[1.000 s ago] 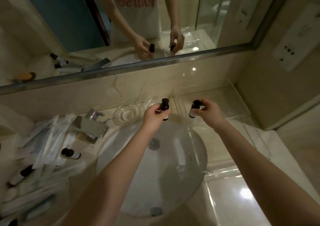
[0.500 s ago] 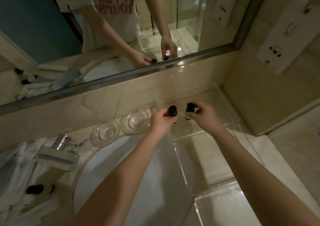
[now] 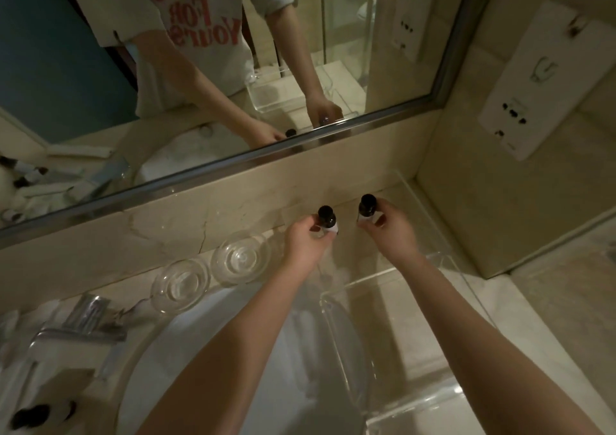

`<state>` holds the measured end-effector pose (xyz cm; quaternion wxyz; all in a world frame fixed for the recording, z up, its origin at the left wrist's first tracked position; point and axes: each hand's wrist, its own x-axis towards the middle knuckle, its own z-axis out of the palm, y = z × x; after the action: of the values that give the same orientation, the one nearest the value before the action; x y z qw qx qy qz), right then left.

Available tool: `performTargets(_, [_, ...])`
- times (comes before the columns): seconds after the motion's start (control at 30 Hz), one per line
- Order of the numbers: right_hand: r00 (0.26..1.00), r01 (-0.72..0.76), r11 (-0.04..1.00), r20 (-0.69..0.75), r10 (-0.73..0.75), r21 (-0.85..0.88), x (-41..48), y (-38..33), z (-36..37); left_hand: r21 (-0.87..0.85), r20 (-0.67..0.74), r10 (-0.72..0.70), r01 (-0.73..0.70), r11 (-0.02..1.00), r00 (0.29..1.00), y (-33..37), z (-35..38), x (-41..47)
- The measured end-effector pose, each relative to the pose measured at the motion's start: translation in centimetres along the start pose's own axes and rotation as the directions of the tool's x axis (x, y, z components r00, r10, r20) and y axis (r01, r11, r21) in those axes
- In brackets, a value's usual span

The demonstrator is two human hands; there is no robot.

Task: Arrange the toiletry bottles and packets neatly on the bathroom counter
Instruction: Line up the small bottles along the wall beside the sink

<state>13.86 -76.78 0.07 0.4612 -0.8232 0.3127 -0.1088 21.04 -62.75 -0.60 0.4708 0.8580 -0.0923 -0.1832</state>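
My left hand (image 3: 305, 244) grips a small white toiletry bottle with a black cap (image 3: 327, 218), held upright near the back wall. My right hand (image 3: 388, 226) holds a second, matching bottle (image 3: 366, 207) upright just to the right of the first. Both bottles sit low at the far end of a clear acrylic tray (image 3: 443, 261) on the counter right of the sink; whether they touch its floor is hidden by my fingers. Another black-capped bottle (image 3: 36, 416) lies on the counter at the bottom left beside white packets (image 3: 20, 361).
A white basin (image 3: 233, 368) fills the lower middle, with a chrome tap (image 3: 83, 321) on its left. Two upturned clear glasses (image 3: 180, 284) (image 3: 240, 256) stand behind the basin. A mirror (image 3: 200, 67) runs along the back wall. A white socket panel (image 3: 533, 77) hangs on the right wall.
Both hands carried their bottles right and back toward the wall, lowering them over the tray's far end. My view shifted right, leaving most of the packet pile out of frame.
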Motion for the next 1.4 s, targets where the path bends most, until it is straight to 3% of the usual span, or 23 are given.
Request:
performTargets(0.23, [0.998,-0.059,0.996,0.011,0.06,-0.065,2.7,0.8,-1.7,0.077,0.056,0.026,-0.031,0.997,0.998,2.2,1.9,2.1])
performTargets(0.47, [1.0,-0.006,0.999,-0.016,0.006,0.049,2.3,0.6,-3.8,0.131,0.049,0.088,-0.094,0.987,0.995,3.1,0.9,1.7])
performTargets(0.6, [0.987,0.146,0.983,0.078,-0.138,-0.109,3.0,-1.0,-6.0,0.287,0.038,0.265,-0.265,0.921,0.963,5.3,-0.4,1.7])
performTargets(0.73, [0.955,0.262,0.921,0.212,-0.205,-0.29,4.7,-2.0,-6.3,0.429,0.15,0.259,-0.299,0.853,0.954,7.1,-0.7,2.3])
performTargets(0.87, [0.935,0.326,0.873,0.259,-0.242,-0.363,5.5,-2.3,-6.2,0.505,0.233,0.236,-0.325,0.8,0.943,8.1,-0.7,2.9])
performTargets(1.07, [0.952,0.306,0.891,0.104,-0.287,-0.336,7.6,-2.0,-8.1,0.523,0.267,0.231,-0.342,0.781,0.936,9.9,0.0,4.8])
performTargets(1.4, [0.964,0.264,0.887,0.115,-0.238,-0.379,9.7,-1.8,-8.4,0.533,0.288,0.305,-0.417,0.736,0.908,11.9,3.7,6.4])
